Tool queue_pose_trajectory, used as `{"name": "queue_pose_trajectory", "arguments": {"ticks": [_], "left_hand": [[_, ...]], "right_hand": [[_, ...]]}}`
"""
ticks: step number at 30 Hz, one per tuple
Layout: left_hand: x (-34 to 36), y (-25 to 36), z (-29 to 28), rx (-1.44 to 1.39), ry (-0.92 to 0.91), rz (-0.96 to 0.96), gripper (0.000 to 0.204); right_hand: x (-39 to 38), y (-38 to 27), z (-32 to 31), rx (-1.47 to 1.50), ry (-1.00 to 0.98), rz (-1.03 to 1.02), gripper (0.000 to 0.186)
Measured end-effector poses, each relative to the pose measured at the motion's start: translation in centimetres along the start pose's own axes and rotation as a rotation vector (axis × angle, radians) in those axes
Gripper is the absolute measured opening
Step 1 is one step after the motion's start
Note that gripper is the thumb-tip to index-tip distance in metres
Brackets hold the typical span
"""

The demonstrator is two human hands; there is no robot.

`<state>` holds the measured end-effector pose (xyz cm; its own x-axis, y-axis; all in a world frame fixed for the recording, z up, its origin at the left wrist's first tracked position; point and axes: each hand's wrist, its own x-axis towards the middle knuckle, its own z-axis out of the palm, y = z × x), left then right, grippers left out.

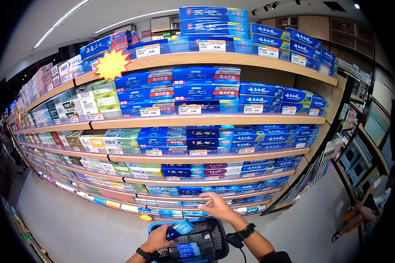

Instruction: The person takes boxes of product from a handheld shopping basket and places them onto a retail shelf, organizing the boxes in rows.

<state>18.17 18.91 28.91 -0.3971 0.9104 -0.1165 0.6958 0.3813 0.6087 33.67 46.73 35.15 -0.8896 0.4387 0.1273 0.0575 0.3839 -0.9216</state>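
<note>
left hand [157, 239] pinches a small blue toothpaste box [180, 228], long axis tilted up-right, over the black shopping basket [215, 240] holding more boxes. right hand [218, 205], fingers spread wide and empty, reaches toward the low shelf [197, 198] boxes just ahead.

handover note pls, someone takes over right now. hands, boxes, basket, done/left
Left hand: grip shut on a small blue box, held over the basket's near rim.
Right hand: open, reaching toward the blue boxes on the low shelf, nothing in it.
Black basket with blue rim sits just below both hands; at least one more blue box lies inside.
Done: boxes already in the basket.
Left: held box not yet dropped in; right hand has not yet taken anything.
</note>
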Motion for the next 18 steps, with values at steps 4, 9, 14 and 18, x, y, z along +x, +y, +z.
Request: {"name": "queue_pose_trajectory", "arguments": {"ticks": [4, 9, 14, 18], "left_hand": [[-4.1, -7.9, -6.5, -0.098, 0.157, -0.111, 0.076], [-9.8, -17.3, -14.5, -0.108, 0.314, -0.237, 0.078], [-13.4, -23.3, -19.9, -0.181, 0.570, -0.181, 0.061], [-15.3, -28.1, -21.9, -0.271, 0.613, -0.248, 0.053]], "right_hand": [[12.8, -16.7, -1.5, -0.033, 0.248, -0.441, 0.022], [27.8, -39.7, -2.0, -0.088, 0.392, -0.870, 0.016], [41.0, -51.7, -3.8, -0.509, 0.499, -0.717, 0.036], [47.1, -55.1, -3.1, -0.609, 0.336, -0.474, 0.062]]}}
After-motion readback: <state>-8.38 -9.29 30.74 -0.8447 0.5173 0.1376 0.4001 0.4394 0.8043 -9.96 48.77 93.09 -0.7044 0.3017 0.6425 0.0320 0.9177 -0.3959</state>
